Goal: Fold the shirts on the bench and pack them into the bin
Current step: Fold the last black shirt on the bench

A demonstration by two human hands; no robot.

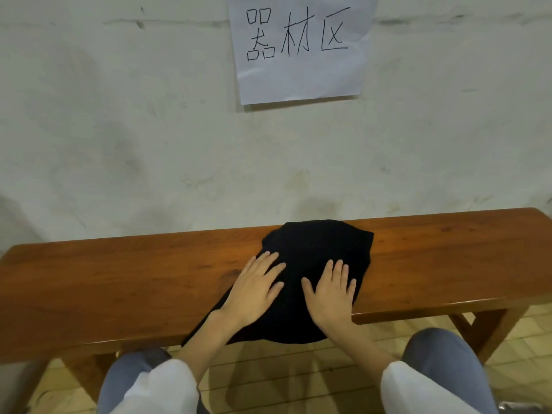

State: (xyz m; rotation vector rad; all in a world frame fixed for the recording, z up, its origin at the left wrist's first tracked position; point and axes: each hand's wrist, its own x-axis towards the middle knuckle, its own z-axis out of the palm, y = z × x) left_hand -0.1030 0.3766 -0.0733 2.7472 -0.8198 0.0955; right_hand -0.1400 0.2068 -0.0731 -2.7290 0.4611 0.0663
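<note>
White sleeves (161, 389) and blue-jeaned knees (442, 351) fill the bottom of the frame. Left hand (254, 289) lies flat, fingers straight and spread, pressing the left part of the black shirt (316, 246); its outer edge sits right at the cloth's left border. Right hand (330, 297) is also flat, palm down, fingers straight, on the shirt's right part. Neither hand grasps anything.

Shirt sits mid-bench, centre of frame, reaching nearly to the far edge; its near part hangs over the front edge, one corner trailing toward lower left. Bare wood runs wide on both sides of the cloth, more on the left.

Bench (119, 279) is glossy reddish-brown wood, back edge close against a scuffed pale wall (119, 130). Paper sign (301, 46) with handwritten characters hangs top centre. Tan tiled floor (268, 377) shows under the bench.
</note>
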